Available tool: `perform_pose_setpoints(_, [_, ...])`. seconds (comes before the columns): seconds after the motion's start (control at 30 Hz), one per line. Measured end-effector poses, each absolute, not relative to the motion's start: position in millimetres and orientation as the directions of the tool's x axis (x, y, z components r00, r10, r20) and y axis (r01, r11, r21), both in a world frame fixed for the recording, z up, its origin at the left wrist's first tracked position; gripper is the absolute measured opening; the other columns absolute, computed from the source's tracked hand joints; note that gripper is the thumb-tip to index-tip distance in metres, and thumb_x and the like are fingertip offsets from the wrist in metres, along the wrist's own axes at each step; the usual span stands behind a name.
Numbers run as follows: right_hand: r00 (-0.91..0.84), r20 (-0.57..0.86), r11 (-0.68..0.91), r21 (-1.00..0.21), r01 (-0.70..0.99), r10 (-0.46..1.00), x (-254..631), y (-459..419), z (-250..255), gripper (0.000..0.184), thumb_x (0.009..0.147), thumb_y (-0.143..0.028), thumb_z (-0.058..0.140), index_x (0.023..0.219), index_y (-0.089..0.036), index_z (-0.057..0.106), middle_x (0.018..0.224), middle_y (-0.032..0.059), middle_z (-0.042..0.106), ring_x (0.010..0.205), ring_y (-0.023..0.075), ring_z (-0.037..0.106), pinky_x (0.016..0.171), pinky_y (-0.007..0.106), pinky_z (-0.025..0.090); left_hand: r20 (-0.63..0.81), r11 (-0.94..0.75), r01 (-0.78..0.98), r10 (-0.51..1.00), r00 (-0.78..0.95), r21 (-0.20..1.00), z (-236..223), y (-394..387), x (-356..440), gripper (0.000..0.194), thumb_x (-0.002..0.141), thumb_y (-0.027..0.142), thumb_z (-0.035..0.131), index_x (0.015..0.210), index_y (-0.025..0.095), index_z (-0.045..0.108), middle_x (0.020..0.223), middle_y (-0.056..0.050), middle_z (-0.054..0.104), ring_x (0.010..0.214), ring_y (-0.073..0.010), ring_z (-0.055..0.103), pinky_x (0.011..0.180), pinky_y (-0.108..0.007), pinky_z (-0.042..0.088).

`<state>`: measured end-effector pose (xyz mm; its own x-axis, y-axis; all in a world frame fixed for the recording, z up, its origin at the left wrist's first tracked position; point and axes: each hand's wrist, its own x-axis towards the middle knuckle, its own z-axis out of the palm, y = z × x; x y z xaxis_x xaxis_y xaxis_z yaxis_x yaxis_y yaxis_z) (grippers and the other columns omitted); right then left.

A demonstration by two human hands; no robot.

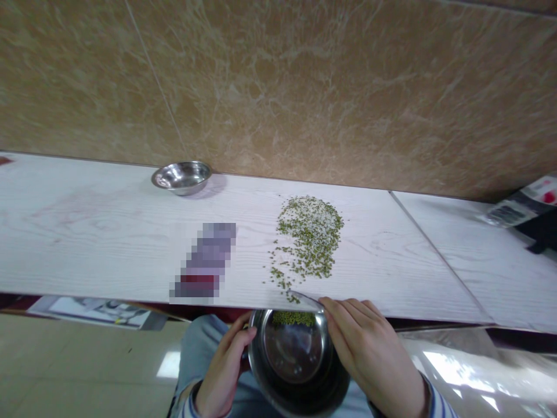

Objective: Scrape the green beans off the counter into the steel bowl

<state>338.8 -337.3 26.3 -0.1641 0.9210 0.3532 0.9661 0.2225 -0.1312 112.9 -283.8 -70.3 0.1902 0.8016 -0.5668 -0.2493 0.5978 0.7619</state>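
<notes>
Small green beans (311, 238), which look like mung beans, lie spread on the white tabletop with white grains among them. A deep steel bowl (265, 386) is held just below the table's front edge, with green beans (293, 318) gathered at its far side. My left hand (226, 366) is closed on the bowl's left rim, thumb over the edge. My right hand (369, 345) grips a thin metal spoon (305, 298), whose tip touches the tabletop by the nearest beans. Part of the spoon is hidden by my fingers.
A shallow steel bowl (183, 177) stands near the wall at the back left. Left of the beans is a pixelated flat object (204, 261). Dark and clear packaging (517, 212) lies at the far right. The marbled wall (270, 87) bounds the table (100, 232) behind.
</notes>
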Motion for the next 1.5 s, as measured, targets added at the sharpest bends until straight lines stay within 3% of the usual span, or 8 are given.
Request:
perform_pose_setpoints(0.13, [-0.169, 0.347, 0.228, -0.135, 0.964, 0.922, 336.1, -334.9, 25.6, 0.025, 0.1, -0.013, 0.041, 0.111, -0.014, 0.064, 0.087, 0.0048, 0.071, 0.076, 0.0193, 0.066, 0.072, 0.035, 0.048, -0.562, 0.596, -0.238, 0.803, 0.199, 0.767, -72.8, -284.0, 108.1, 0.039, 0.075, 0.041, 0.073, 0.109, 0.021, 0.074, 0.11, -0.004, 0.079, 0.119, -0.0282, 0.063, 0.098, -0.033, 0.048])
perform_pose_setpoints(0.3, [-0.176, 0.339, 0.237, -0.147, 0.96, 0.924, 331.3, -332.0, 25.4, 0.025, 0.099, -0.013, 0.043, 0.112, -0.014, 0.064, 0.087, 0.0047, 0.071, 0.077, 0.019, 0.066, 0.073, 0.035, 0.048, -0.608, 0.628, -0.251, 0.778, 0.161, 0.737, -73.5, -286.5, 101.3, 0.045, 0.074, 0.043, 0.072, 0.113, 0.02, 0.072, 0.11, -0.007, 0.079, 0.111, -0.0325, 0.068, 0.083, -0.037, 0.055])
perform_pose_setpoints(0.5, [-0.202, 0.321, 0.254, -0.129, 0.959, 0.925, 326.0, -326.2, 28.2, 0.025, 0.097, -0.011, 0.044, 0.112, -0.013, 0.064, 0.085, 0.0057, 0.07, 0.076, 0.0187, 0.065, 0.073, 0.033, 0.048, -0.616, 0.631, -0.285, 0.773, 0.152, 0.721, -70.4, -289.3, 95.6, 0.043, 0.073, 0.04, 0.074, 0.112, 0.021, 0.073, 0.111, -0.006, 0.079, 0.108, -0.0311, 0.069, 0.074, -0.033, 0.056])
perform_pose_setpoints(1.13, [-0.232, 0.327, 0.301, -0.178, 0.937, 0.916, 318.5, -334.9, 30.6, 0.025, 0.099, -0.013, 0.042, 0.112, -0.016, 0.063, 0.088, 0.0039, 0.071, 0.078, 0.0178, 0.065, 0.075, 0.033, 0.046, -0.591, 0.618, -0.25, 0.786, 0.181, 0.746, -68.0, -288.3, 93.9, 0.043, 0.077, 0.036, 0.07, 0.116, 0.019, 0.072, 0.108, -0.007, 0.078, 0.11, -0.0309, 0.067, 0.069, -0.032, 0.054])
perform_pose_setpoints(1.5, [-0.203, 0.333, 0.258, -0.129, 0.957, 0.921, 324.6, -320.7, 27.3, 0.023, 0.097, -0.012, 0.045, 0.113, -0.014, 0.063, 0.085, 0.0051, 0.07, 0.077, 0.0188, 0.065, 0.073, 0.033, 0.047, -0.584, 0.616, -0.264, 0.787, 0.197, 0.742, -73.0, -285.1, 91.6, 0.041, 0.077, 0.037, 0.072, 0.115, 0.021, 0.073, 0.109, -0.005, 0.078, 0.113, -0.0298, 0.065, 0.07, -0.03, 0.055])
